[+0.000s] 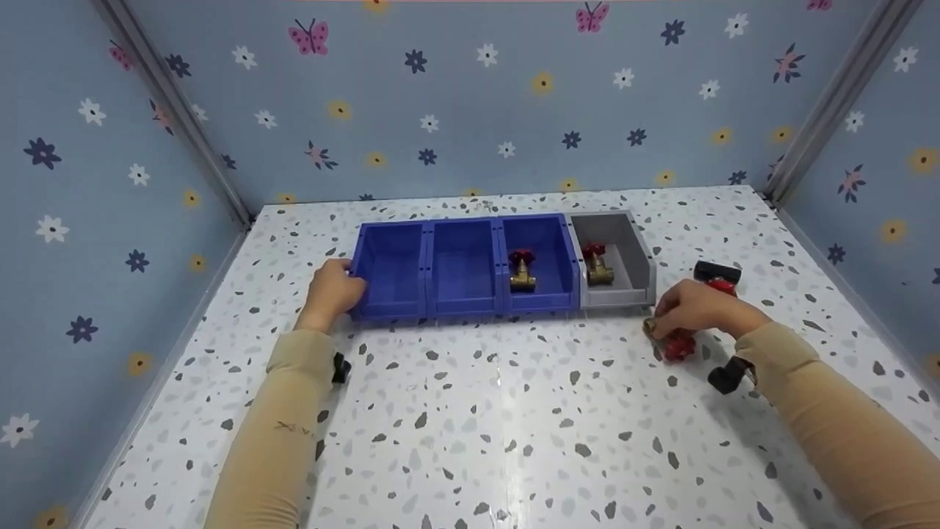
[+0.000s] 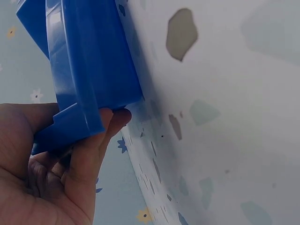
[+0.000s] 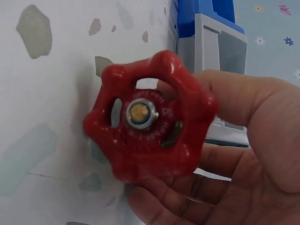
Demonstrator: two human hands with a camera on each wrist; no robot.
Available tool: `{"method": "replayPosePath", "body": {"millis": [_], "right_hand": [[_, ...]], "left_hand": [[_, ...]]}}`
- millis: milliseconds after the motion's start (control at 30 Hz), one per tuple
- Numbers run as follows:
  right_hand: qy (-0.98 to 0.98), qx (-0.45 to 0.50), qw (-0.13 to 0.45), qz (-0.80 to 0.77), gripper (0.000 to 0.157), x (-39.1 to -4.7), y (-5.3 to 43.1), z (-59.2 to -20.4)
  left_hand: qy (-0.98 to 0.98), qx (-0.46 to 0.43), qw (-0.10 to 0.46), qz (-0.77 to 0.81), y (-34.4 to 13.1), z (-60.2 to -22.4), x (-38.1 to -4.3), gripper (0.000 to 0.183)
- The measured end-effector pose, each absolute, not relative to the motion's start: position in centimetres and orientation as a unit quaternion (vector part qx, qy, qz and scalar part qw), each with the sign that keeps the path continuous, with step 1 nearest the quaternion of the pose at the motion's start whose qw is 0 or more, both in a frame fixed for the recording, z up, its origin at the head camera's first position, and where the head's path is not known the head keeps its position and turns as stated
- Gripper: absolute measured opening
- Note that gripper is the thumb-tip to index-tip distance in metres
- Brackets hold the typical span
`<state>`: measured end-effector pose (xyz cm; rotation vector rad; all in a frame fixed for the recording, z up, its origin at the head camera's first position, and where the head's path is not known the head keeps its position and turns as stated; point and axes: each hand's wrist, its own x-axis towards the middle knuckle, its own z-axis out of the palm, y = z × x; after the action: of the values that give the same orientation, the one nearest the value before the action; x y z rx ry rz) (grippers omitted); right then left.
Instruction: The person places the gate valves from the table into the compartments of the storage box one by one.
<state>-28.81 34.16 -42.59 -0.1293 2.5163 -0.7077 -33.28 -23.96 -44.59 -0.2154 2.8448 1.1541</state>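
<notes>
My right hand [image 1: 690, 307] holds a brass valve with a red handwheel [image 1: 679, 348] just right of the grey bin [image 1: 620, 297]. In the right wrist view the red handwheel [image 3: 154, 164] faces the camera and hides most of the brass body, with thumb and fingers behind it. At the left end of the row, my left hand [image 1: 332, 294] grips the side of the leftmost blue bin [image 1: 389, 308]. The left wrist view shows thumb and fingers around an edge of that blue bin [image 2: 98, 61].
One red-handled brass valve [image 1: 523, 283] stands in the third blue bin [image 1: 540, 303], another valve [image 1: 599, 273] in the grey bin. Beyond my right hand lie a black cylindrical piece [image 1: 717, 272] and a partly hidden red part [image 1: 723, 285]. Patterned walls [image 1: 470, 95] enclose the speckled table [image 1: 470, 426].
</notes>
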Motion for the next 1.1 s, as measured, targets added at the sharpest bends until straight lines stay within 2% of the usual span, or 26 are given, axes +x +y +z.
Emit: {"method": "replayPosePath", "body": {"millis": [300,667,1100], "right_hand": [[0.927,-0.065,0.254,-0.269,0.025,-28.5,34.4,-41.9],[0.922,-0.081,0.274,-0.263,0.024,-28.5,34.1,-41.2],[0.905,-0.101,0.328,-0.253,0.029,-28.6,34.2,-40.8]], "left_hand": [[0.928,-0.070,0.040,0.364,-23.8,-44.4,-33.3,0.061],[0.926,-0.072,0.039,0.370,-24.2,-44.3,-33.3,0.061],[0.924,-0.074,0.038,0.374,-23.9,-44.5,-33.2,0.060]]}}
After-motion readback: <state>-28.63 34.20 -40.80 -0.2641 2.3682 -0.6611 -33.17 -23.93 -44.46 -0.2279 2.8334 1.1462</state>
